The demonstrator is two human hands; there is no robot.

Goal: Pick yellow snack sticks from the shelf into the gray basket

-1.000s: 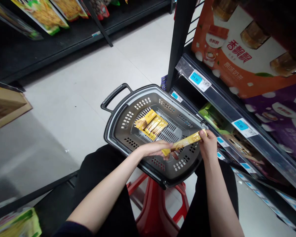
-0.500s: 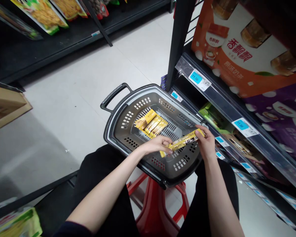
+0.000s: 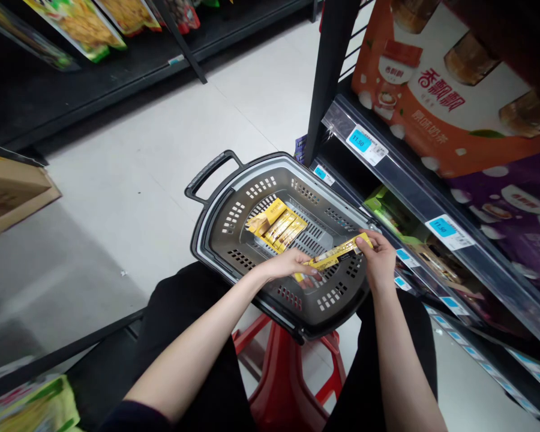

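A long yellow stick packet is stretched between my two hands above the shopping basket. My left hand grips its near left end, fingers curled round it. The far right end is pinched between the thumb and fingers of my right hand. Below my left fingers a bit of yellow shows, which I cannot make out clearly. Inside the basket lies an opened yellow box with several similar yellow packets in it. The grey, slotted basket rests at my knees, its black handle lying outward.
Beneath the basket stands a red plastic stool. To the right, a shelf with price tags carries orange and purple boxes. Bagged snacks sit on the far-left shelf. A cardboard box is at the left edge.
The yellow packet has turned slightly in my hands, showing a different face with a dark patch near its right end. Both hands have stayed almost in place.
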